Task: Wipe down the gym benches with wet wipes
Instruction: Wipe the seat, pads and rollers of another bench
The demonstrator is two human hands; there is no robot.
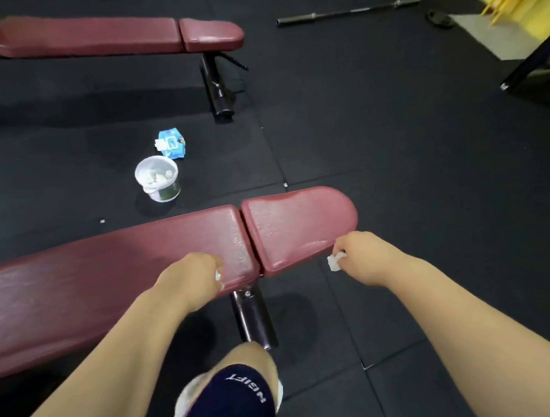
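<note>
Black rubber tile floor (392,141) all round. Behind the near bench: small white plastic tub (157,179) w/ crumpled white bits inside, standing upright, and just beyond it a blue-and-white wet wipes pack (171,143), lying flat; the two near each other but apart. Further back a second dark red padded bench (92,37) on a black steel leg, parallel to the near one. Top right: long grey steel barbell (347,11) flat on floor, small black weight plate (439,18) near it, yellow wall and a black frame post at the edge. Bottom centre: person's knee in navy shorts (228,403) w/ white lettering, close to the bench's black foot tube (252,317).

Near dark red padded bench (108,262) runs left to right, long pad + short rounded seat pad (301,226), surface shiny and wet-looking near the gap. Left hand (190,276) rests on front edge of long pad by the gap, fingers curled, a bit of white wipe (218,275) showing in them. Right hand (365,255) at front edge of seat pad, pinching a crumpled white wipe piece (335,262) that touches the pad's lower edge.
</note>
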